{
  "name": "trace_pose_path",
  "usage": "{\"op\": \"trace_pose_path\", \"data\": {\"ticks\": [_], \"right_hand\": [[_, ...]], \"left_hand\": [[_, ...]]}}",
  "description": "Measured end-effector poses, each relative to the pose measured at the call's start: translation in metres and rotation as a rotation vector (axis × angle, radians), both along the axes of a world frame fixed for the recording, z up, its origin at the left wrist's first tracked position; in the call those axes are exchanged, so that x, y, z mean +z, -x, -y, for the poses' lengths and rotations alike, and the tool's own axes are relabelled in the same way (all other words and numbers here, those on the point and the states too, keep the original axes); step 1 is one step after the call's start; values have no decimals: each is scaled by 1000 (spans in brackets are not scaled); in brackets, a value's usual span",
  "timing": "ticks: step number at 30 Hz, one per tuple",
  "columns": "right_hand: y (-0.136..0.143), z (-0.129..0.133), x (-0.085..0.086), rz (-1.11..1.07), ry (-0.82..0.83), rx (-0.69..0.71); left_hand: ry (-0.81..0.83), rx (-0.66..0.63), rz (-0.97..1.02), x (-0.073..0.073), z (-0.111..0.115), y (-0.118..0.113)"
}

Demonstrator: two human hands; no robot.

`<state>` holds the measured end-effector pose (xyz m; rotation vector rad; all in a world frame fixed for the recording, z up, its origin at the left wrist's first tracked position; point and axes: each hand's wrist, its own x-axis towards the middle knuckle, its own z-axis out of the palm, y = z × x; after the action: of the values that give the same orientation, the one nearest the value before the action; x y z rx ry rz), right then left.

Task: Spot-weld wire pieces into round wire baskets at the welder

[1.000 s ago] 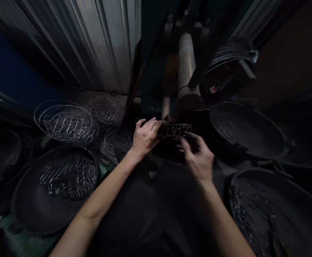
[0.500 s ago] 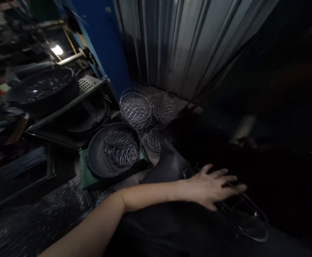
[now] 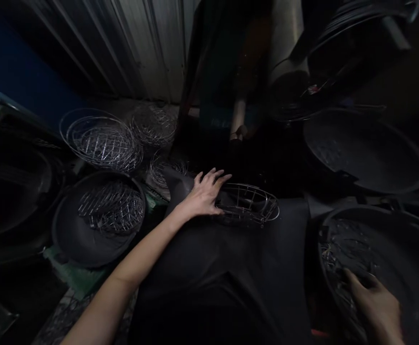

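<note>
A round wire basket [image 3: 255, 206] with a grid of thin metal bars rests on the dark cloth across my lap. My left hand [image 3: 207, 194] is over its left side, fingers spread, the thumb close to the wire; whether it touches cannot be made out. On the right, my right hand [image 3: 374, 302] reaches into a wide dark pan [image 3: 403, 254], beside a heap of short thin wire pieces [image 3: 351, 242]. Its fingertips are blurred and dim, so what they hold, if anything, is hidden.
At left, a dark pan [image 3: 69, 235] holds wire grids [image 3: 114, 206] on a green support. Behind it, stacked wire rings and grids [image 3: 103, 143] lie by a corrugated metal wall [image 3: 152, 52]. A machine post [image 3: 288, 43] stands ahead; another dark pan [image 3: 370, 148] sits at upper right.
The view has swung to the right, bringing the right-hand pans and my right hand into sight. My left hand remains spread by the wire basket.
</note>
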<state>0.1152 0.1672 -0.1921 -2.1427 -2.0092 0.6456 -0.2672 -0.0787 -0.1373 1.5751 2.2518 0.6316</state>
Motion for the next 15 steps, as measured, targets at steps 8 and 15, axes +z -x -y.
{"op": "trace_pose_path", "data": {"ticks": [8,15], "right_hand": [[80,45,90,-171,58,-79],[121,76,112,-561,125,178]], "left_hand": [[-91,-28,25,-1,3,7],[-57,-152,-177,32,-9,-21]]}}
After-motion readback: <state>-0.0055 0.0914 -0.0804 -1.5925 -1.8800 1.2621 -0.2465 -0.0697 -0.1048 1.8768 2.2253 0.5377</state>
